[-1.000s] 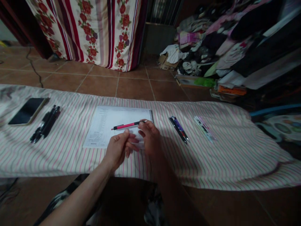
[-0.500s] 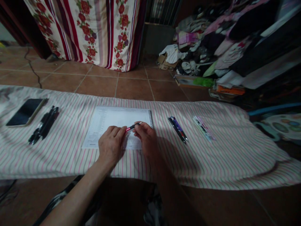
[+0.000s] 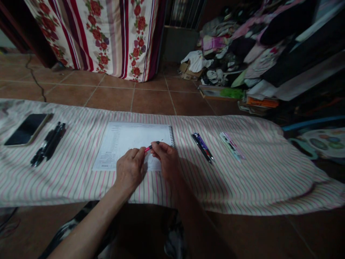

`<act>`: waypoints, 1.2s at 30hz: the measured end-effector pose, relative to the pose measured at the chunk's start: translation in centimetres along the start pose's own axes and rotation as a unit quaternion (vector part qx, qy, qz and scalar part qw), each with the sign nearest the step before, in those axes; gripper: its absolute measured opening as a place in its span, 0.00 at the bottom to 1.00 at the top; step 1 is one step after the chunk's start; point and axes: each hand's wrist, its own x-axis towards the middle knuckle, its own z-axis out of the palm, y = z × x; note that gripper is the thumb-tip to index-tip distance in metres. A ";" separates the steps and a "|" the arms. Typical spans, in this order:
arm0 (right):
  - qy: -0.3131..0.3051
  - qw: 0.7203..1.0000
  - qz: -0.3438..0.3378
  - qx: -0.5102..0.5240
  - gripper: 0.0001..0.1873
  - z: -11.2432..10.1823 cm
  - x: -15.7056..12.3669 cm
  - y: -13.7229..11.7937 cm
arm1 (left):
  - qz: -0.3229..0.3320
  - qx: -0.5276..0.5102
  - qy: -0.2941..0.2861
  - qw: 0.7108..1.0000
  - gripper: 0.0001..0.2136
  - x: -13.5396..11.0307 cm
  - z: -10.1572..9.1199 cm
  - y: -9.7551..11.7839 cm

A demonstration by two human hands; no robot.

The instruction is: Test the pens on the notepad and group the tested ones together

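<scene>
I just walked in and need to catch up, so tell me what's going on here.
A person is holding a pink and black pen over an open spiral notebook. The left grip is on the pink part, the right grip on the black part near the tip. A phone and a bundle of dark pens lie to the left on the striped cloth; more pens lie to the right.
</scene>
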 end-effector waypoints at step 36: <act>-0.039 0.999 -0.011 -0.030 0.17 -0.1 0.0 0.4 | -0.081 -0.114 -0.026 0.990 0.15 0.2 0.0 -0.2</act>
